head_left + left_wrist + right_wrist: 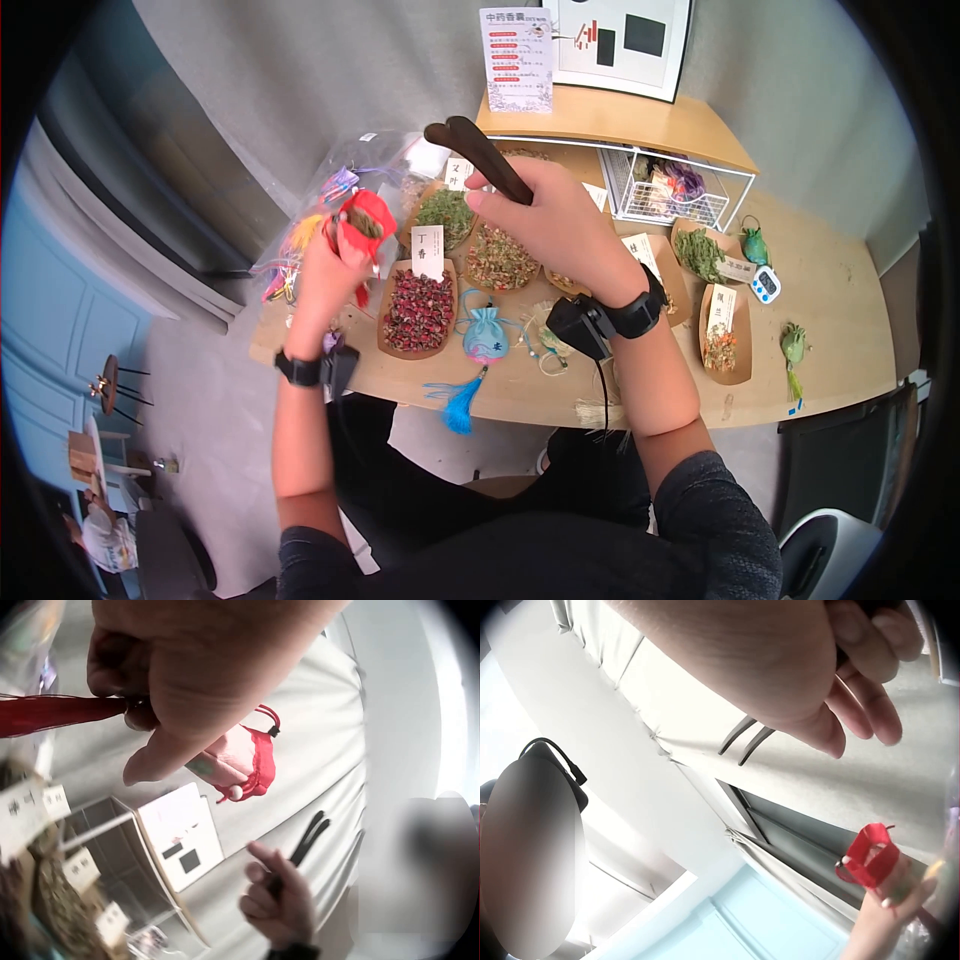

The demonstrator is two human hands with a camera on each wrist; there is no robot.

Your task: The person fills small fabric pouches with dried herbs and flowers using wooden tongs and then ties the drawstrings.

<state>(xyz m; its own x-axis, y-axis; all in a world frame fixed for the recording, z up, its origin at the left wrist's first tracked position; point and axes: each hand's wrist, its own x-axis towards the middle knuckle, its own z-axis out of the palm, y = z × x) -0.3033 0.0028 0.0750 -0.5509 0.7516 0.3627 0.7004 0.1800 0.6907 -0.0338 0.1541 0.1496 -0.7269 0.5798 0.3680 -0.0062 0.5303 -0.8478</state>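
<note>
My left hand (335,268) grips a red and pink drawstring pouch (262,763) over the left end of the table. The pouch's mouth faces up, and greenish dried herbs (358,224) show inside it. A red tassel (67,715) hangs from the pouch below my fingers. My right hand (570,228) holds a pair of dark wooden tongs (480,160), raised above the trays, their tips pointing up and to the left. Under my hands stand a tray of dried red buds (418,312), a tray of green herb (445,213) and a tray of mixed dried petals (500,256).
A blue sachet (485,335) with a tassel lies near the front edge. Further trays (740,360) with name cards, a small timer (765,285) and a green sachet (793,343) stand on the right. Behind are a white wire basket (670,205) and a plastic bag (340,165) of tassels.
</note>
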